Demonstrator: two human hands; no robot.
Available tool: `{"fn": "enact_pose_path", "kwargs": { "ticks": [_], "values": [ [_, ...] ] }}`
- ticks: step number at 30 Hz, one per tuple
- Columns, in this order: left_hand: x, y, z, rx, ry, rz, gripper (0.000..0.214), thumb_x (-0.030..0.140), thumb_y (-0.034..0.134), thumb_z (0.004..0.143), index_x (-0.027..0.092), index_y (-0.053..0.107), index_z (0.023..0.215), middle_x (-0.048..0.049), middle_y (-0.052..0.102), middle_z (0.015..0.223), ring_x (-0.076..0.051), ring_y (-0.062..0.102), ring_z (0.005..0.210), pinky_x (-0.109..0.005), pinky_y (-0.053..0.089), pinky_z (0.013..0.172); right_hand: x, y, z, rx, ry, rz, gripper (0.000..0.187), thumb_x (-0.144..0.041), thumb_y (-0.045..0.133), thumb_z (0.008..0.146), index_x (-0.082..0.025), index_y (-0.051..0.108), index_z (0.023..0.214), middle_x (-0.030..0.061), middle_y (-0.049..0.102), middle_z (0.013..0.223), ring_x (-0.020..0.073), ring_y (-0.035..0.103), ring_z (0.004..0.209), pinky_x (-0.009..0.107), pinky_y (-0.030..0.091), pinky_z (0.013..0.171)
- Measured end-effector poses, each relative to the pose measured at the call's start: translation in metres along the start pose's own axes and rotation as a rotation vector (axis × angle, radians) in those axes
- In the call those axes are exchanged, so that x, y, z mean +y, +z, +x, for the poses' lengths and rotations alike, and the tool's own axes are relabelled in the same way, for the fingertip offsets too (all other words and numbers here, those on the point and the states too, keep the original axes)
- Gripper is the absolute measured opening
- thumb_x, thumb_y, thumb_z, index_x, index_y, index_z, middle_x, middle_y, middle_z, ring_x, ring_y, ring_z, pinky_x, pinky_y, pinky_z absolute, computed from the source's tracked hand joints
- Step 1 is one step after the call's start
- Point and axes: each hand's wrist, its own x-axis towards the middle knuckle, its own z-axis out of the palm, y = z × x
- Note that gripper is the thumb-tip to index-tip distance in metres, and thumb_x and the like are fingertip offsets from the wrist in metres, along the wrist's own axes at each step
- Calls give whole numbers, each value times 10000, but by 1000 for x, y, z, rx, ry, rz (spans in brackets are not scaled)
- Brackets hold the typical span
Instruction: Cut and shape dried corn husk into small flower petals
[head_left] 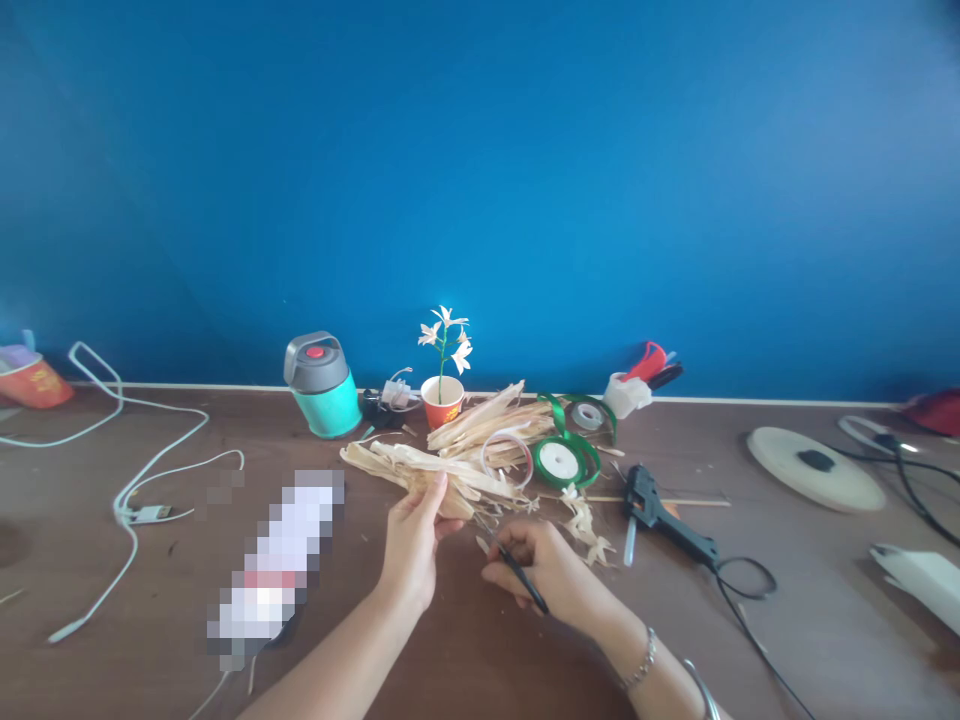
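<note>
My left hand (411, 545) pinches a pale dried corn husk strip (442, 497) just above the brown table (165, 640). My right hand (551, 572) is closed round small black-handled scissors (517, 568), whose tip points at the husk between the two hands. A pile of dried husks (480, 440) lies just beyond my hands. Small cut husk flowers (585, 525) lie to the right of my right hand.
A green ribbon spool (561, 461), a tape roll (587, 415), a black glue gun (664, 515) with its cord, a teal flask (322, 385), a red cup holding a paper flower (442, 398), white cables (142, 470), a round board (816, 468) and a blurred object (277, 565) lie around.
</note>
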Motion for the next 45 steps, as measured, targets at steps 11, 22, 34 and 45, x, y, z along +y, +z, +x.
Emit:
{"fn": "enact_pose_path", "kwargs": {
  "ticks": [11, 22, 34, 45],
  "values": [
    [4, -3, 4, -66, 157, 90, 290, 398, 772, 622, 145, 646, 688, 21, 637, 582, -93, 544, 513, -193, 425, 504, 1, -7, -1, -116, 48, 48, 269, -377, 717, 695, -152, 597, 779, -63, 552, 443, 54, 428, 333, 146, 320, 320],
    [12, -7, 15, -15, 278, 184, 344, 414, 751, 630, 169, 530, 529, 66, 469, 437, -71, 397, 431, -190, 303, 445, 6, -18, -5, -317, 52, 216, 310, -393, 751, 675, -135, 620, 788, -58, 573, 457, 47, 465, 342, 125, 363, 321],
    [12, -10, 17, -85, 238, 318, 279, 409, 739, 649, 146, 643, 641, 14, 581, 520, -89, 461, 467, -188, 334, 454, 6, -17, -3, -222, 78, 153, 307, -402, 723, 685, -133, 606, 773, -57, 575, 442, 42, 443, 314, 125, 336, 304],
    [11, -8, 16, -122, 177, 323, 300, 389, 736, 633, 155, 559, 571, 45, 502, 448, -65, 406, 432, -169, 315, 434, 3, -17, -3, -223, 104, 129, 288, -387, 721, 677, -143, 594, 760, -65, 567, 429, 43, 441, 306, 128, 327, 296]
  ]
}}
